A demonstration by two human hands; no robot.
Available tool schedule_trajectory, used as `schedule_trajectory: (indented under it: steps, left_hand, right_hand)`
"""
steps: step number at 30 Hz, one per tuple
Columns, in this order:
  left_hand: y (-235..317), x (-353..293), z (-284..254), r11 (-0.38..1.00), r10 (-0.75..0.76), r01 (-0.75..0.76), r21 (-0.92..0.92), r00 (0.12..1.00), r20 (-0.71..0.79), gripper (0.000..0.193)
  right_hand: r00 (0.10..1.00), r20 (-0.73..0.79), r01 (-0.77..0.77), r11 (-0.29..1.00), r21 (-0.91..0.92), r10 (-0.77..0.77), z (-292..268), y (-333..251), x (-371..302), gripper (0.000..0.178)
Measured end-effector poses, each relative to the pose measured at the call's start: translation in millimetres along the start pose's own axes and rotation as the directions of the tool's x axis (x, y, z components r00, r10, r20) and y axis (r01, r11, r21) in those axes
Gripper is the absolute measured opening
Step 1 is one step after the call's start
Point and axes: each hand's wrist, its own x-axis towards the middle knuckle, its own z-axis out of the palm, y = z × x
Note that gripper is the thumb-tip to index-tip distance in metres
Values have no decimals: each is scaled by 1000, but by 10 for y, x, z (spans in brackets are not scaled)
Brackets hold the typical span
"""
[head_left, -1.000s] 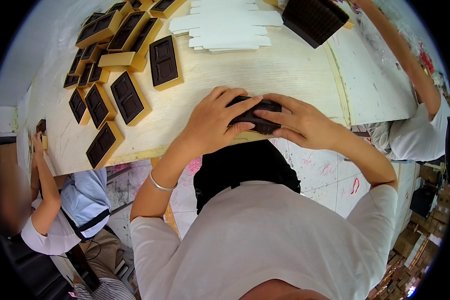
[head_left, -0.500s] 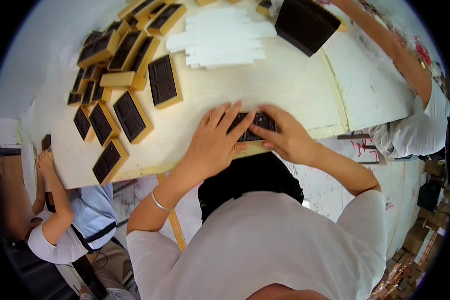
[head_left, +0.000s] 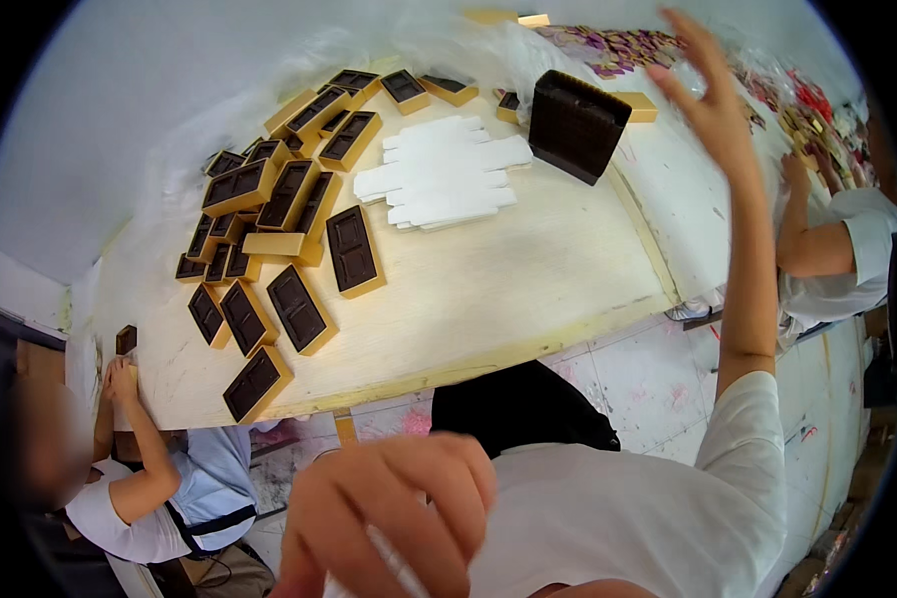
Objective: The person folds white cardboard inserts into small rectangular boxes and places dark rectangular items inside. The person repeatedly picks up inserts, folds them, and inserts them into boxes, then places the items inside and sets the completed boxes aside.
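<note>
My left hand (head_left: 394, 508) is close to the camera at the bottom, its fingers curled in. Whatever it may hold is hidden. My right hand (head_left: 708, 100) is raised at the upper right with fingers spread, nothing seen in them. Nearest to it stands a stack of dark brown plastic trays (head_left: 578, 130), with a gold box (head_left: 636, 107) behind. Left of the stack lies a pile of flat white cardboard blanks (head_left: 448, 174). Farther left, a single gold box with a dark tray insert (head_left: 354, 249) lies on the table beside a heap of similar boxes (head_left: 289, 194).
The pale worktable (head_left: 478, 309) has a yellowed front edge. Several loose boxes (head_left: 257, 384) lie near its left front. Clear plastic sheeting (head_left: 513, 60) and small purple pieces (head_left: 618, 50) are at the back. A co-worker (head_left: 169, 488) sits at the left, another person (head_left: 837, 239) at the right.
Both hands have parted from the dark-topped box at the front edge, which no longer shows. My left hand came up toward the camera; my right hand swung up to the far right. The view shifted.
</note>
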Motion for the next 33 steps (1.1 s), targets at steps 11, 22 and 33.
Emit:
schedule_trajectory:
  steps: [11, 22, 33]
  left_hand:
    - [-234, 321, 494, 970, 175, -172, -174, 985, 2, 44]
    - [-879, -598, -1319, -381, -230, 263, 886, 902, -366, 41]
    - [-768, -989, -1669, -355, -83, 379, 855, 898, -432, 21]
  right_hand:
    - [835, 499, 78, 947, 312, -233, 1917, -704, -922, 48]
    - [967, 256, -104, 891, 442, -14, 2038, -668, -920, 25]
    - [868, -209, 496, 804, 327, -451, 1842, -755, -767, 11]
